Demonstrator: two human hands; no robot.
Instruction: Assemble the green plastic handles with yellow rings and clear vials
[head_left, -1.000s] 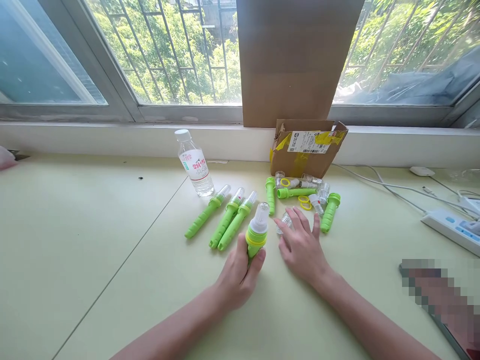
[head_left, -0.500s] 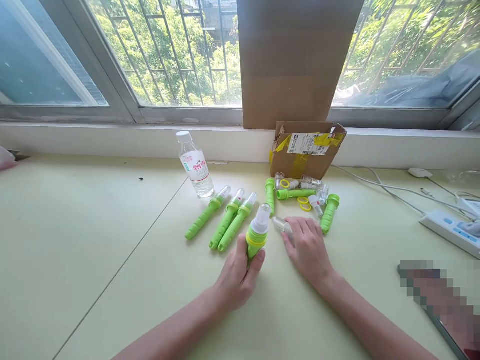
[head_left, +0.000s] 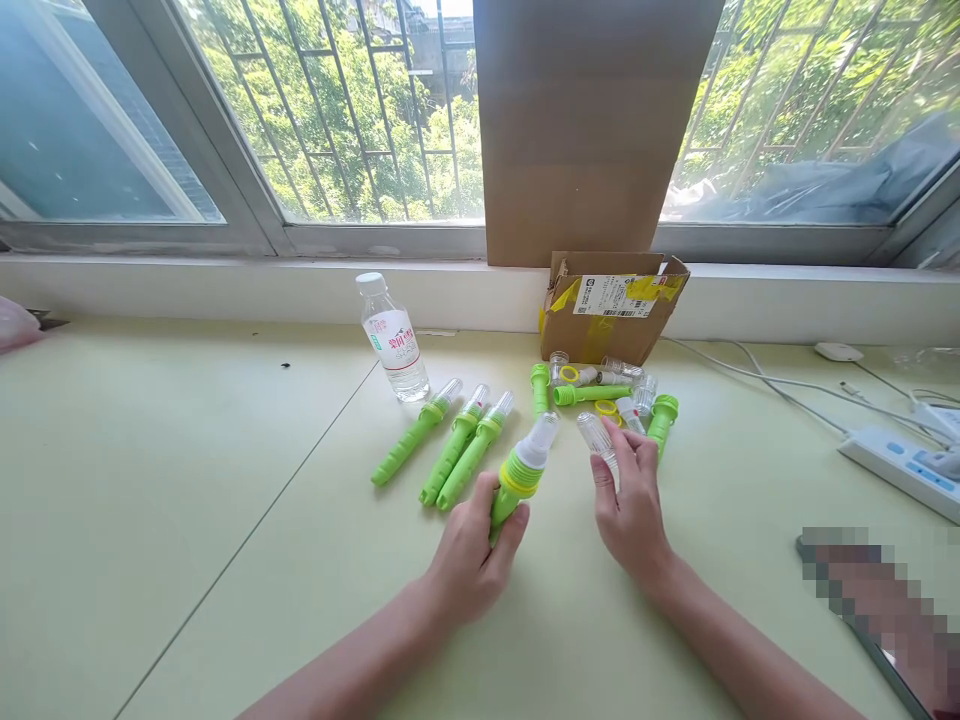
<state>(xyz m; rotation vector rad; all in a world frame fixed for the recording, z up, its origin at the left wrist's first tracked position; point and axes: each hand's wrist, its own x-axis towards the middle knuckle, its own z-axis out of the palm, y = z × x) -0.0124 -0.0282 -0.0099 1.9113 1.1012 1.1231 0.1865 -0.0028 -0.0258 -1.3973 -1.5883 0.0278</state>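
My left hand (head_left: 474, 560) is closed around a green ribbed toy torch (head_left: 521, 470) with a yellow ring, a white collar and a clear tip, tilted up to the right. In my right hand (head_left: 636, 500) a clear ribbed plastic cap (head_left: 598, 440) is pinched between thumb and fingers, just above the table and apart from the torch. Left of my hands lie three torches with clear caps, among them a green torch (head_left: 416, 435). Beyond my right hand are green handles (head_left: 592, 392), yellow rings (head_left: 570, 374) and clear caps (head_left: 645, 393).
A water bottle (head_left: 394, 345) stands at the back, left of centre. An opened cardboard box (head_left: 611, 310) sits against the sill behind the loose parts. To the right are a power strip (head_left: 900, 465), cables (head_left: 780, 378) and a blurred-out phone-like device (head_left: 877, 620).
My right hand has picked the clear cap up off the table and moved slightly right, turning upright. The torch in my left hand now leans further right.
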